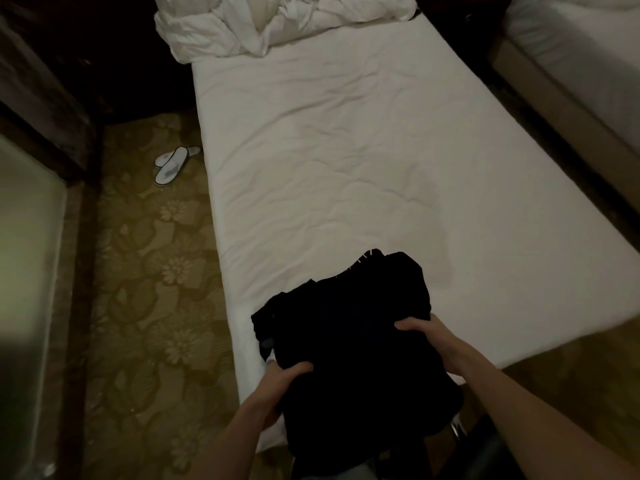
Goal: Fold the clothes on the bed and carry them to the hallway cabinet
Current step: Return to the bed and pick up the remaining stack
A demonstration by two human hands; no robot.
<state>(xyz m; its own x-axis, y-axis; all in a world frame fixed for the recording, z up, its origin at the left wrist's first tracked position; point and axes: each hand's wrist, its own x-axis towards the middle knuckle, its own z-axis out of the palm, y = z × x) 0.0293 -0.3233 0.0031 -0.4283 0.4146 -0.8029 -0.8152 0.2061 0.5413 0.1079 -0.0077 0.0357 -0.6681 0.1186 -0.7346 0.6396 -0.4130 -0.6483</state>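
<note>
A folded stack of dark clothes (349,341) is gripped at its sides by the left hand (277,379) and right hand (429,336), fingers curled on the cloth, at the bed's (346,150) foot, so folding seems done and carrying to the cabinet is left.

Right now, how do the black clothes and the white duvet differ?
The black clothes form a compact folded bundle at the near end of the bed; the duvet lies crumpled in a loose heap at the far end. The clothes are gripped at both sides by the left hand and right hand; nothing touches the duvet. The clothes overhang the near edge; the duvet spills over the far left corner. Both are soft fabric.
</note>
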